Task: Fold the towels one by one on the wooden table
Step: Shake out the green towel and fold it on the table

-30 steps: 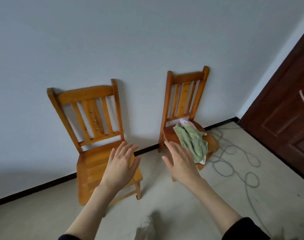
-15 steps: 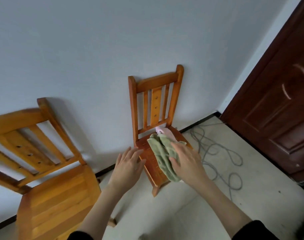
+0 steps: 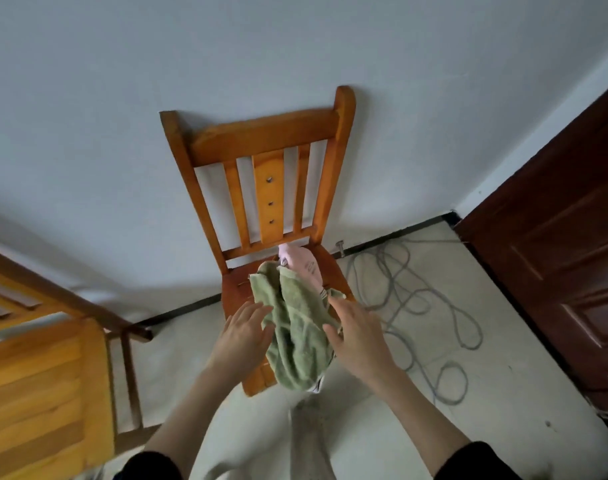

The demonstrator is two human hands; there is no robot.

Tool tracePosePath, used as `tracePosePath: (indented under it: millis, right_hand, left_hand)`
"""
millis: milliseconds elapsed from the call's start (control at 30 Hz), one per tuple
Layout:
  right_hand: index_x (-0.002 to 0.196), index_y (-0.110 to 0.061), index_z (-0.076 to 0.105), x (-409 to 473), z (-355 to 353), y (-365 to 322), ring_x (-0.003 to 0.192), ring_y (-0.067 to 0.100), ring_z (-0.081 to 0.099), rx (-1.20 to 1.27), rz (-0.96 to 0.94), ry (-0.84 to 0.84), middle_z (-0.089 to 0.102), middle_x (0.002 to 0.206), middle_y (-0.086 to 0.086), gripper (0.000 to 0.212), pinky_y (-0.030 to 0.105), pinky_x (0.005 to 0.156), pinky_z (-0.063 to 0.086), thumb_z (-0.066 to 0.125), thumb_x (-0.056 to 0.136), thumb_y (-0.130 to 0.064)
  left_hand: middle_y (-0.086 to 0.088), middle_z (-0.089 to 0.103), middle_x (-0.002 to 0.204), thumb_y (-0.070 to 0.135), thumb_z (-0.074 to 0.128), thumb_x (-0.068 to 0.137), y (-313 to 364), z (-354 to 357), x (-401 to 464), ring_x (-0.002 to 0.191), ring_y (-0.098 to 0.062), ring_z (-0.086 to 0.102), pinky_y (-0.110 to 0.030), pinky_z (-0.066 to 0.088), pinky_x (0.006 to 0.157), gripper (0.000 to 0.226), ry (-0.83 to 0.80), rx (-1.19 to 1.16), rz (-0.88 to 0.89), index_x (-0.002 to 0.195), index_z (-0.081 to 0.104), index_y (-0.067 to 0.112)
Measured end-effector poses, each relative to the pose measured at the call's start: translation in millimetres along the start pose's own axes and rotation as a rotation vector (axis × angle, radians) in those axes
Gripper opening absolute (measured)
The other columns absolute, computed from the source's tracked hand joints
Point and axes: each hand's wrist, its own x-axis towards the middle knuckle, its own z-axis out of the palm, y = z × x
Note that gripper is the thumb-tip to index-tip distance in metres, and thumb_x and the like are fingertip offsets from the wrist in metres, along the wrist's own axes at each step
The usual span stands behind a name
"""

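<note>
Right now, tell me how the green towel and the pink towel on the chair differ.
The green towel lies on top, crumpled, and covers most of the seat; the pink towel sits under it, only its far end showing near the backrest. The green towel hangs past the seat's front edge; the pink towel does not visibly reach it. The left hand and right hand flank the green towel; neither is near the pink towel. Both rest on the same wooden chair.

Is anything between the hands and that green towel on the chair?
Nothing visible. The green towel lies crumpled on the chair seat with a pink cloth behind it. The left hand and the right hand already flank it, fingers at its edges.
</note>
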Motion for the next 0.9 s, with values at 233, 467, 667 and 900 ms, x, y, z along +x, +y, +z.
tracePosePath:
  millis: [233,467,667,900]
  right_hand:
    - [0.140,-0.022,0.034,79.1,50.1,70.0,0.116,0.018,0.052,0.033,-0.001,-0.197,0.046,0.137,-0.001,0.049,0.044,0.101,0.040,0.043,0.095,-0.039]
    - [0.143,-0.017,0.029,167.8,150.1,118.1,0.122,0.018,0.048,0.105,0.089,-0.291,0.044,0.141,0.004,0.054,0.032,0.098,0.042,0.043,0.095,-0.038]
    - [0.146,-0.012,0.019,217.3,199.8,135.0,0.120,0.027,0.051,0.232,0.239,-0.319,0.040,0.144,0.009,0.061,0.038,0.092,0.046,0.039,0.096,-0.041]
    - [0.100,-0.006,0.061,208.4,198.7,121.2,0.079,0.013,0.054,0.344,0.240,-0.086,0.058,0.102,0.007,0.018,0.019,0.066,0.040,0.053,0.093,-0.020]
  left_hand:
    - [0.000,0.036,0.147,0.029,0.044,0.096,-14.7,84.4,54.5,0.139,-0.016,0.026,-0.036,0.019,0.114,0.044,-0.111,0.010,-0.141,0.139,0.039,0.021]
    - [0.004,-0.004,0.158,0.034,0.032,0.099,-63.3,167.6,114.4,0.145,-0.018,-0.004,-0.040,0.006,0.117,0.057,-0.321,0.150,-0.091,0.148,0.004,0.028]
    - [0.004,-0.028,0.149,0.036,0.030,0.099,-96.2,208.3,141.0,0.142,-0.021,-0.018,-0.041,-0.002,0.118,0.064,-0.416,0.269,0.019,0.147,-0.012,0.028]
    - [0.008,-0.021,0.151,0.030,0.033,0.099,-106.4,208.1,137.4,0.143,-0.018,-0.010,-0.040,0.003,0.118,0.061,-0.422,0.169,0.003,0.148,-0.002,0.029]
